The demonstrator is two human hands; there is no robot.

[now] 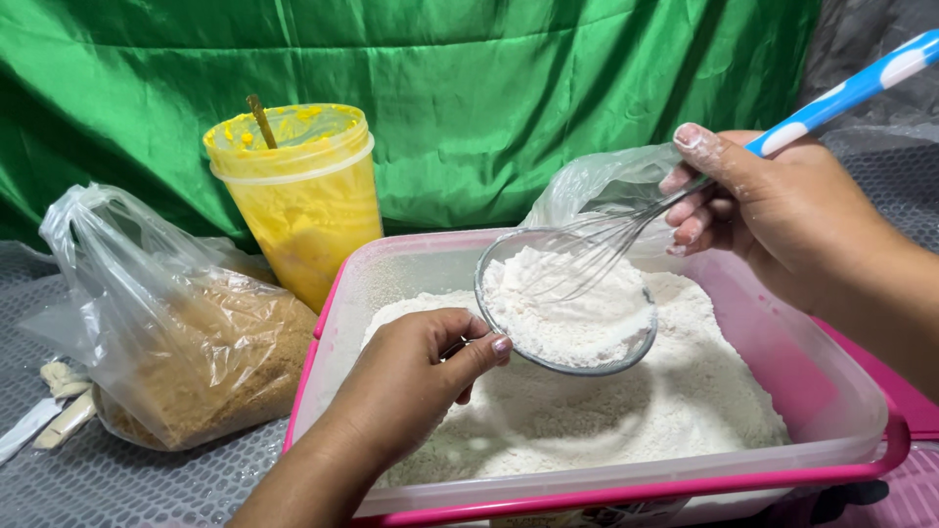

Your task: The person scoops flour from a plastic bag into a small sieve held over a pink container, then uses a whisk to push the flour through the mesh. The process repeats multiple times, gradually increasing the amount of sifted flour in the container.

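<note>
Nearest the camera stands a clear plastic tub with a pink rim (626, 489), well filled with white flour (685, 401); everything else is placed from it. Over the tub's left half the left hand (416, 381) is clenched on the rim of a small round sieve (565, 311), held just above the flour and itself heaped with flour. Above the tub's far right edge the right hand (773, 200) grips the blue-and-white handle of a wire whisk (626, 235), whose loops rest in the sieve's load. The step in hand looks like working flour through the mesh; the next move seems to call for gentle stirring while the sieve stays level over the tub. Left of the tub lies a clear bag of brown crumbs (196, 362). Behind its far left corner stands a yellow-smeared plastic jar (303, 205), before a green cloth (489, 88).
</note>
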